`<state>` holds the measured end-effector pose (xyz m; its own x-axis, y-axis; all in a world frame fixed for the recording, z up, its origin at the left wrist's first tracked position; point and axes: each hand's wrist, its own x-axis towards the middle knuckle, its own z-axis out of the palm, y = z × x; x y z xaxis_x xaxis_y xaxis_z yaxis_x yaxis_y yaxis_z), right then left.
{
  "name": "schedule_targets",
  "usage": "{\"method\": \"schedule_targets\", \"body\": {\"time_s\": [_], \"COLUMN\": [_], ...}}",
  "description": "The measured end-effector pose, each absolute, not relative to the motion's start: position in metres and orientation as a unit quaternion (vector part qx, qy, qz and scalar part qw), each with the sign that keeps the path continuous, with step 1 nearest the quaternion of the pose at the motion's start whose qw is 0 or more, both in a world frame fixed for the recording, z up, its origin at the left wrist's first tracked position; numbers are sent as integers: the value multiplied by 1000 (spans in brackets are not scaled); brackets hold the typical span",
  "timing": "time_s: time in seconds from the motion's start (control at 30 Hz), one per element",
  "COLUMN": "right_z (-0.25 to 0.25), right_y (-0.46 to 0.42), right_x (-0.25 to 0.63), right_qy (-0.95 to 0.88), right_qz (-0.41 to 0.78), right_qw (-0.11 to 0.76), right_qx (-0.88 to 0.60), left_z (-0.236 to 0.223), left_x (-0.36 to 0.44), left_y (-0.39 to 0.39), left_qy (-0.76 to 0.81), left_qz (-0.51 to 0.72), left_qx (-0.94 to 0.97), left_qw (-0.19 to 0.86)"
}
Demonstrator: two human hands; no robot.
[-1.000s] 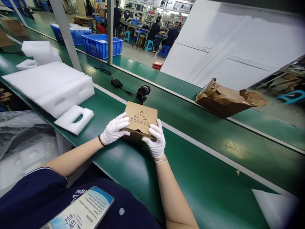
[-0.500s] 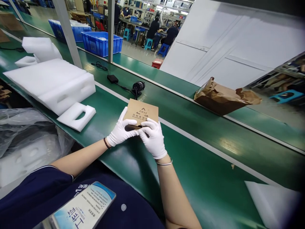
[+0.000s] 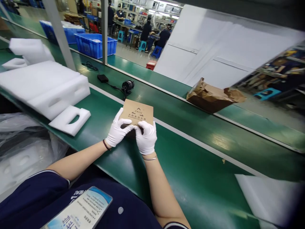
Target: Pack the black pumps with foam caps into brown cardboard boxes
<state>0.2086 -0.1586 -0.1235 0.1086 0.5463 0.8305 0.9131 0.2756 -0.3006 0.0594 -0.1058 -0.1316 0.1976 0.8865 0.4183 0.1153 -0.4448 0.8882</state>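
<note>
The white foam insert point(image 3: 41, 90) is lying on the green conveyor bench point(image 3: 190, 171), left of my white-gloved left hand point(image 3: 117, 131). That hand and my white-gloved right hand point(image 3: 145, 137) are gripping the flat square kraft-cardboard box point(image 3: 137, 112) above the bench.

Beyond the green assembly-line bench point(image 3: 188, 152), a white panel partition point(image 3: 202, 51) fills the right side. Past the bench's far side, a blue plastic crate point(image 3: 95, 46) stands near blue stools point(image 3: 142, 46), where workers sit at long workbenches point(image 3: 124, 23) on a pale floor point(image 3: 127, 55) under ceiling lights point(image 3: 164, 14).
</note>
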Motion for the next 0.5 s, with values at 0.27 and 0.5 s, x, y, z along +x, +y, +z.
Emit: {"method": "schedule_targets", "body": {"time_s": [0.27,0.5], "right_z": [-90,-67], "right_y": [-189,-441], "right_x": [247,309], "right_qy": [-537,-275], "right_qz": [-189,-463], "right_qw": [459,311], "right_qx": [-682,-783], "left_z": [-143,-85], "left_x": [149,292], "left_y": [1,60], "left_qy": [254,288], "left_qz": [443,313], "left_qx": [806,888], "left_qw": [301,176]}}
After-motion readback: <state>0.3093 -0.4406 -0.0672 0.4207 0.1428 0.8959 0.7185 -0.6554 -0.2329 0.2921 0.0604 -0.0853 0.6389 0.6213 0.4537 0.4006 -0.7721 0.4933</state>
